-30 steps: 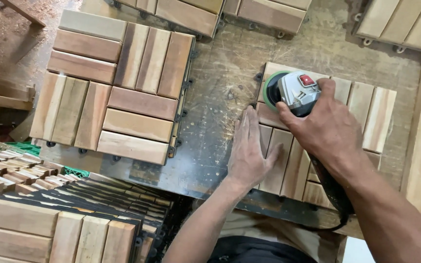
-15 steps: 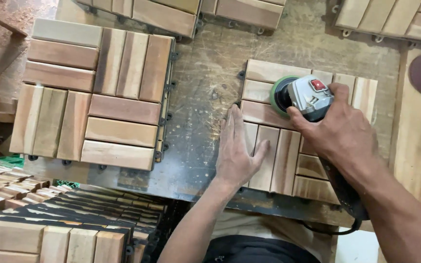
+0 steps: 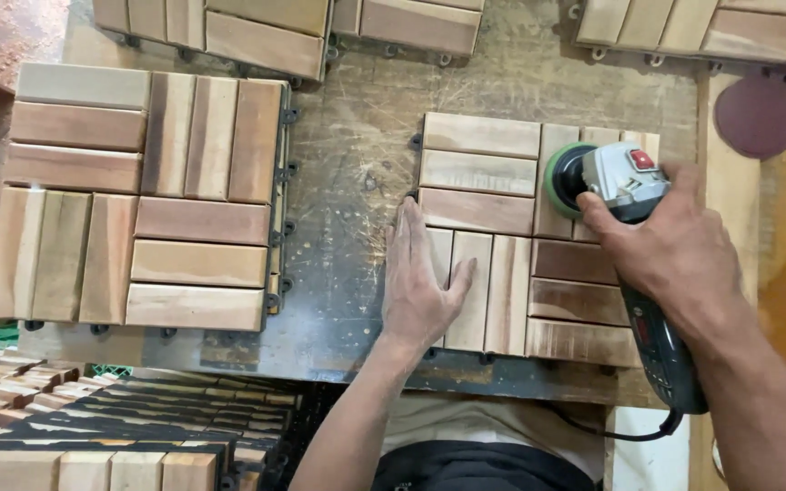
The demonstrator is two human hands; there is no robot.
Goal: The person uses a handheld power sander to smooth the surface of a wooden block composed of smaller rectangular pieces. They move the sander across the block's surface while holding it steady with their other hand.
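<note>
Shifted rightward since the earlier frames: sander [image 3: 613,182], grey body with red switch and green pad, now at the upper right corner of the wooden tile [image 3: 502,227], where before it sat over the tile's upper left slats. Right hand [image 3: 675,250]: fingers clenched around the sander body, pad pressed onto the tile's slats; black handle and cord run down toward the lower right of the frame. Left hand [image 3: 420,282]: open, fingers flat and slightly spread, palm down on the tile's lower left slats and edge, holding nothing. Tile: centre right of the frame, flat on the scratched worktop [image 3: 357,182]. Second tile [image 3: 138,195]: left of frame, well apart. Round sanding disc [image 3: 757,114]: upper right. Stacked tiles [image 3: 120,418]: lower left.
</note>
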